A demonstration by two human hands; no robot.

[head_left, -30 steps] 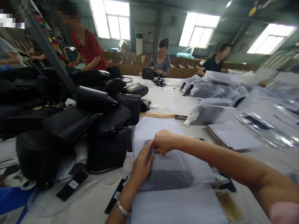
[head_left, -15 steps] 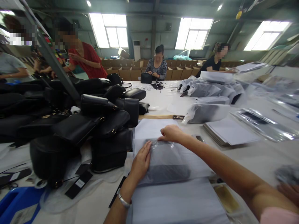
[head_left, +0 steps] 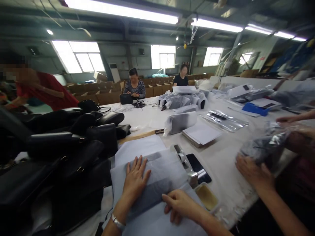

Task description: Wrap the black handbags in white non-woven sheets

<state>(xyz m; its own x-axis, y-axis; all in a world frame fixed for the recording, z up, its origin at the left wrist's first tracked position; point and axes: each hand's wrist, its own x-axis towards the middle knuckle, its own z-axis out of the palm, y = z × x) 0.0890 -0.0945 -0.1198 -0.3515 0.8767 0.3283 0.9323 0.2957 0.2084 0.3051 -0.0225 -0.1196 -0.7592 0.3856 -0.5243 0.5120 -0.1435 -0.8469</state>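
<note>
Change: white sheet [head_left: 172, 164] now over dark item [head_left: 156, 191], which shows through; reads as covered, not fastened. Item sits by near edge of table [head_left: 228, 160]. Left hand [head_left: 135, 180] now flat on sheet, fingers spread, grasping nothing. Right hand [head_left: 180, 205] down from packet's far edge to near edge, fingers half curled; can't tell if pinching paper. Count: one covered item, one tape dispenser [head_left: 179, 152], one phone [head_left: 195, 162]. Black bags [head_left: 103, 136] overlap, uncountable.

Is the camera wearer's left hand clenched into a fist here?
No, the left hand lies open with its fingers spread on the whitish sheet.
</note>
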